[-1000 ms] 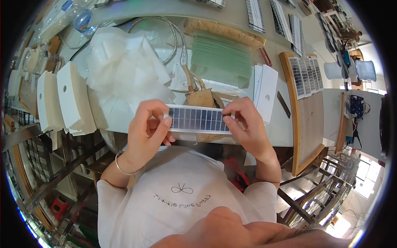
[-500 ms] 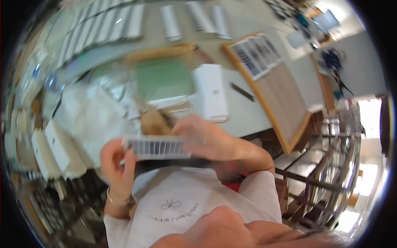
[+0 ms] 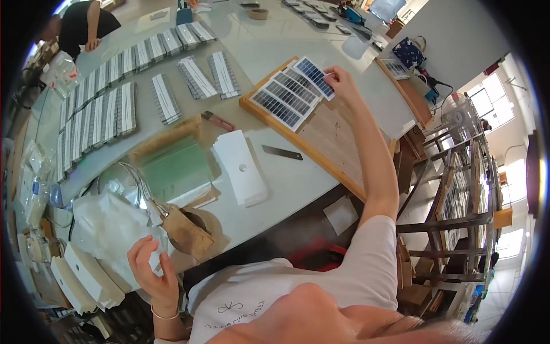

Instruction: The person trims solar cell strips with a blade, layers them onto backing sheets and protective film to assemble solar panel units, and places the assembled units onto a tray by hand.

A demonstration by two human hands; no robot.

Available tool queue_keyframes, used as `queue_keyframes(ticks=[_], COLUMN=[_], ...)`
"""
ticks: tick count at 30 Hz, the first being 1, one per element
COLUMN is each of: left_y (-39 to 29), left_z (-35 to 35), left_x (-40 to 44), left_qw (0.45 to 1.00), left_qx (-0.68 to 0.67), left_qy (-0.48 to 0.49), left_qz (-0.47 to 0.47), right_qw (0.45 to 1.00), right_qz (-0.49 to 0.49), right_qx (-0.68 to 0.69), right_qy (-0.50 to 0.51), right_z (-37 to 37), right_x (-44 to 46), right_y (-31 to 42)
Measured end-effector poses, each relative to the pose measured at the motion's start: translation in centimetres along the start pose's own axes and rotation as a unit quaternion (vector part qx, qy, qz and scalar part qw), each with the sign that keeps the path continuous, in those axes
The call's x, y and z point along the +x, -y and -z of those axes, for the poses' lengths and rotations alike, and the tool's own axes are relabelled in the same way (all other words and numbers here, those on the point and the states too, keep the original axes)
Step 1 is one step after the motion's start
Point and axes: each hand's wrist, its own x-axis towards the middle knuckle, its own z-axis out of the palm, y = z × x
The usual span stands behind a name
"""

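Note:
At the upper right, my right hand (image 3: 340,83) pinches the end of a small solar panel (image 3: 314,77). That panel lies at a slant over the end of a row of similar panels (image 3: 285,97) on a wood-framed board (image 3: 338,135). My left hand (image 3: 152,268) is raised at the lower left, fingers apart and holding nothing. It is nearest to a crumpled white translucent sheet (image 3: 109,229) and a brown taped block (image 3: 189,232).
A green stack of sheets (image 3: 176,166), a white stack (image 3: 240,167), a dark ruler (image 3: 282,152) and a red-handled cutter (image 3: 217,120) lie on the table. Panel bundles (image 3: 97,123) stand in rows behind. Another person (image 3: 86,26) leans at the far left. A metal rack (image 3: 447,223) is at right.
The panel went from between both hands to the framed board, carried by my right hand. My left hand let go and stayed low at the left. The view swung toward the right.

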Motion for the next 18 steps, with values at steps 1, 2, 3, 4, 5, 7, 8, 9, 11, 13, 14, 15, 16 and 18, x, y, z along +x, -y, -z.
queue_keyframes(ticks=[1,2,3,4,5,7,8,9,11,13,14,15,16,18], left_y=[0.0,0.1,0.3,0.9,1.6,2.3,2.4,2.5,2.7,2.3,2.6,3.2,3.8,5.3], left_z=[0.1,0.3,0.6,1.0,1.5,1.8,1.9,2.0,1.7,2.0,2.3,2.5,2.8,2.6], left_x=[0.3,0.3,0.1,-0.2,-0.6,-1.0,-0.9,-0.8,-0.4,0.3,0.4,0.1,-0.3,-1.5], left_qw=[1.000,1.000,1.000,1.000,0.999,0.996,0.995,0.994,0.995,0.985,0.982,0.984,0.985,0.984], left_qx=[0.000,0.010,0.021,0.023,0.015,0.008,0.014,0.019,0.078,0.167,0.178,0.161,0.145,0.160], left_qy=[-0.007,-0.011,-0.013,-0.015,-0.018,-0.021,-0.010,0.000,0.005,0.026,0.016,0.044,0.069,0.053], left_qz=[-0.003,-0.004,-0.004,-0.005,0.038,0.082,0.094,0.107,0.070,0.043,0.057,0.060,0.064,0.063], right_qw=[0.999,0.995,0.995,0.994,0.994,0.977,0.943,0.943,0.895,0.889,0.887,0.885,0.908,0.929], right_qz=[-0.005,-0.010,-0.006,-0.008,-0.011,0.046,0.100,0.102,0.206,0.226,0.259,0.296,0.291,0.299], right_qx=[-0.045,-0.090,-0.088,-0.089,-0.092,-0.205,-0.316,-0.314,-0.392,-0.386,-0.357,-0.320,-0.252,-0.164], right_qy=[0.025,0.051,0.049,0.055,0.063,0.047,0.030,0.031,-0.052,-0.100,-0.134,-0.165,-0.163,-0.142], right_z=[-0.2,-0.5,-1.0,-1.7,-2.2,-2.8,-3.0,-3.2,-3.4,-3.2,-3.0,-3.7,-5.6,-9.2], right_x=[1.9,3.0,3.6,3.9,4.1,4.0,3.7,3.1,1.9,1.3,0.8,0.5,-0.7,-1.8], right_y=[-1.2,-1.3,-1.6,-2.1,-2.2,-2.5,-2.2,-1.8,-0.4,1.6,3.1,4.8,8.1,13.0])
